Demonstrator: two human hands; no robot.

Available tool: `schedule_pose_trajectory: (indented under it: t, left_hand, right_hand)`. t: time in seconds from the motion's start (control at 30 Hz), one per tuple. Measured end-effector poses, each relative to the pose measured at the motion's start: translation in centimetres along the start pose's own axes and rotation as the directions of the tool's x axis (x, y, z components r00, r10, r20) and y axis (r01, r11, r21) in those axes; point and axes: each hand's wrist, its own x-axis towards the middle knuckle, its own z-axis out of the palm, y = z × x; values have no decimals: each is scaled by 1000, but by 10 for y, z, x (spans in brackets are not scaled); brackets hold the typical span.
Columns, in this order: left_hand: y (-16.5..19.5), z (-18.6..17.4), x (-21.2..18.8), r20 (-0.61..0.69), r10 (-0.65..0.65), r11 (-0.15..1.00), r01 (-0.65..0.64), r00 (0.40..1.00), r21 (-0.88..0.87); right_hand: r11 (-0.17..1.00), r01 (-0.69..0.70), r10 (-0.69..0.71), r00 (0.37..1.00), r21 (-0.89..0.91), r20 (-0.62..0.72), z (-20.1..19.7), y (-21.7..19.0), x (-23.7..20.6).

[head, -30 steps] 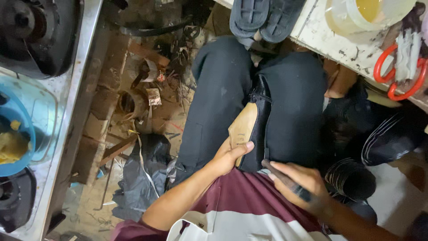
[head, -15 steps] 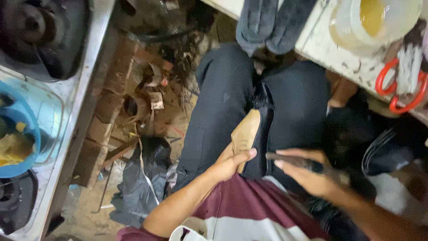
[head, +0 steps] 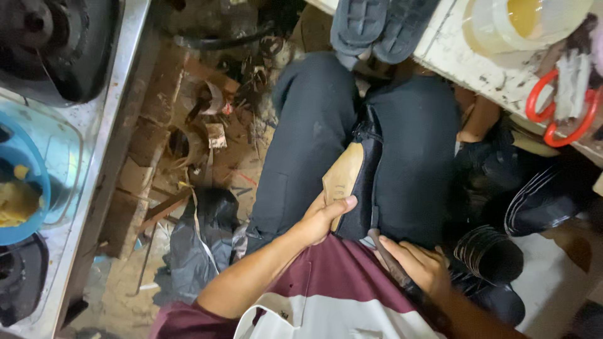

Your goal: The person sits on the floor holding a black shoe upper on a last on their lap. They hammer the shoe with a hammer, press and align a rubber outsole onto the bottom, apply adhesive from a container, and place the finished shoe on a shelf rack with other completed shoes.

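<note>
Cluttered floor below; left hand (head: 321, 216) grips shoe (head: 355, 188), right hand (head: 419, 263) a tool (head: 391, 263).

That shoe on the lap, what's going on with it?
A seated person holds an unfinished dark shoe, its tan sole up, between their knees. The left hand grips the shoe at its near end, thumb across the sole. The right hand holds a thin dark tool whose tip reaches the shoe's edge. A pair of grey soles lies on the workbench ahead, with red-handled scissors to the right.
</note>
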Motion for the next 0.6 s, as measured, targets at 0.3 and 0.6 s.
schedule_pose_trajectory:
  t: [0.3, 0.6]
  left_hand:
    - [48, 32, -47, 260, 1, 968, -66, 966, 244]
    - [168, 47, -56, 605, 269, -142, -590, 750, 795]
  right_hand:
    - [872, -385, 404, 915, 302, 0, -25, 11, -38]
    - [798, -577, 586, 810, 173, 2, -3, 24, -46]
